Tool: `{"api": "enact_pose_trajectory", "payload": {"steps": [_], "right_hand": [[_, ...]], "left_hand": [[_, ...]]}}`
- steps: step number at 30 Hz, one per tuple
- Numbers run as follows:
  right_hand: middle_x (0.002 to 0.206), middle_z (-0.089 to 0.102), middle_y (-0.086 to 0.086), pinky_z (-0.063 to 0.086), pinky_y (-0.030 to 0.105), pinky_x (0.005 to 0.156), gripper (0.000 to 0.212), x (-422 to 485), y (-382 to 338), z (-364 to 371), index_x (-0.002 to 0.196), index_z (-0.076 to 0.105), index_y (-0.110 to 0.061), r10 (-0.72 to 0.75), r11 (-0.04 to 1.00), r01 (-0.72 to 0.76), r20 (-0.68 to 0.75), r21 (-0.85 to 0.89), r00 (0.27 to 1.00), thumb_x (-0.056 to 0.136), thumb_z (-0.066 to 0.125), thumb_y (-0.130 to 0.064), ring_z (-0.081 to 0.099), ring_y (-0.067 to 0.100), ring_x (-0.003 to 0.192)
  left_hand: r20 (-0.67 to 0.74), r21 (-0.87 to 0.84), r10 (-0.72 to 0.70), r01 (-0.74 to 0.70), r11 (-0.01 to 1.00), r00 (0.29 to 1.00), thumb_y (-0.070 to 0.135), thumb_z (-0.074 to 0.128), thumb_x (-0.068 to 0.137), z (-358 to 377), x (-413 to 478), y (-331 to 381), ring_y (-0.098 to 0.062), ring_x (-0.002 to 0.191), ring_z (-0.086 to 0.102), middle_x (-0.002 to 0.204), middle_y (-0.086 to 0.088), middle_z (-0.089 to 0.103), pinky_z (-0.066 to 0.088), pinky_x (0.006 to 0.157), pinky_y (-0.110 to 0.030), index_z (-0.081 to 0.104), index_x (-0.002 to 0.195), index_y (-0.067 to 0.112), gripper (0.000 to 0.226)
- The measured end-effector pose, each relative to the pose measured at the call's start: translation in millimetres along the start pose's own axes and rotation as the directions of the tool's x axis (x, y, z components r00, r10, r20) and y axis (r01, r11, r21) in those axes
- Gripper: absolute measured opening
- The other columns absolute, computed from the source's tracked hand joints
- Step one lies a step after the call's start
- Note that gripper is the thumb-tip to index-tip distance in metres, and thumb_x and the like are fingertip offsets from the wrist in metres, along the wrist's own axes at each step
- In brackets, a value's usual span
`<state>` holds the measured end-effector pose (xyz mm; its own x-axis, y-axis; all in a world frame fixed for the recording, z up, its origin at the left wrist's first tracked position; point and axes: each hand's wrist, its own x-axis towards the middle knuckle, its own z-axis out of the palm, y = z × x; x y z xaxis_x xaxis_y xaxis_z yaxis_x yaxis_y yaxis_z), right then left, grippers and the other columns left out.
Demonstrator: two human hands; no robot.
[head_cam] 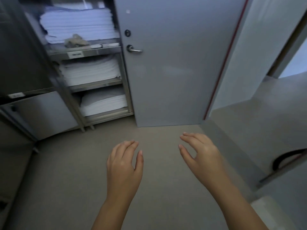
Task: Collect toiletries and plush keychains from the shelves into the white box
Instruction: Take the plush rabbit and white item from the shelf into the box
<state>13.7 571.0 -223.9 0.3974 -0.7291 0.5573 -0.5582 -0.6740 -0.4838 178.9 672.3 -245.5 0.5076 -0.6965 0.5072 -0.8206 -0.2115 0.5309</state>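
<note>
My left hand (123,163) and my right hand (201,152) hang side by side over the bare grey floor, palms down, fingers relaxed and slightly bent, holding nothing. A metal shelf unit (93,52) stands at the upper left, some way beyond my hands, with stacks of folded white towels (78,24) on its three levels. A small crumpled grey-beige thing (75,41) lies at the front of the top towel shelf; what it is cannot be told. No white box, toiletries or plush keychains show in the view.
A grey door (174,63) with a lever handle (134,49) stands open straight ahead, its red-edged side at the right. A steel cabinet (25,63) fills the left side. At the right are a white wall and a black curved strap (285,159).
</note>
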Motion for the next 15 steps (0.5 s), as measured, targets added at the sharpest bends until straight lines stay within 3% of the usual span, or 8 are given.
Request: {"api": "enact_pose_trajectory", "payload": {"steps": [8,15], "right_hand": [[0.099,0.070,0.009,0.049,0.037,0.084,0.020,39,-56,75,0.095,0.070,-0.005,-0.094,0.993,0.083,0.134,0.081,0.987,0.075,0.072,-0.009,0.064,0.027,0.093],[0.104,0.069,0.005,0.034,0.017,0.086,0.022,108,-65,150,0.100,0.068,-0.009,-0.105,0.991,0.083,0.222,0.103,0.969,0.078,0.068,-0.013,0.061,0.022,0.099]], "left_hand": [[-0.103,0.039,-0.107,0.112,0.993,0.989,0.031,0.041,0.084,-30,20,-73,-0.029,0.101,0.060,0.104,-0.008,0.067,0.037,0.090,-0.036,0.067,0.101,0.006,0.039],[-0.113,0.098,-0.166,0.177,0.979,0.980,0.031,0.041,0.084,-15,79,-129,-0.030,0.101,0.060,0.103,-0.008,0.067,0.040,0.089,-0.039,0.067,0.102,0.007,0.039]]}}
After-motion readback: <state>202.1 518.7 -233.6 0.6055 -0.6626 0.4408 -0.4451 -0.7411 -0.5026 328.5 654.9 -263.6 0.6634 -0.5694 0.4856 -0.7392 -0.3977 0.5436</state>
